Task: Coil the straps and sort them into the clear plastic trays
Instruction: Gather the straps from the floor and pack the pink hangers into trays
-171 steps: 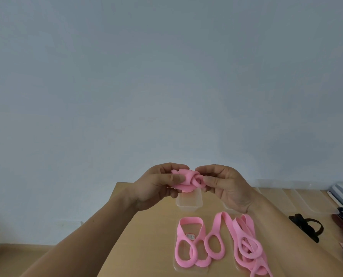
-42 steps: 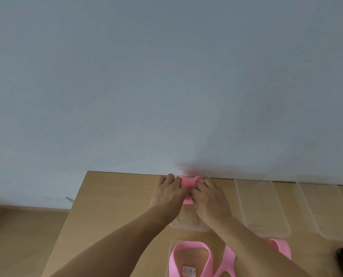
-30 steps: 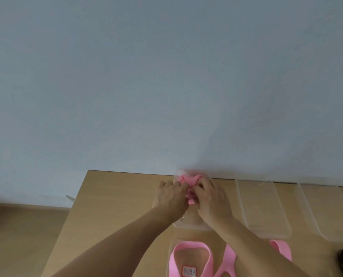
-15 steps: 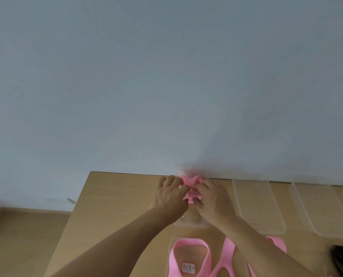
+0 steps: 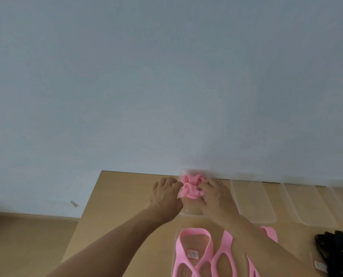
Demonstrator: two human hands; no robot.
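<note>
A coiled pink strap lies in the far end of a clear plastic tray at the back of the wooden table. My left hand touches its left side with curled fingertips. My right hand pinches its right side with fingers hooked into the coil. Nearer me, loose pink straps with oval loops lie flat over another clear tray.
Two more clear trays stand in a row to the right along the wall. Black straps lie at the right edge. The table's left edge drops to the floor.
The coiled strap came down from in front of me into the far tray. Over the last second both hands stayed on it, and my fingers spread slightly, showing more of the coil.
</note>
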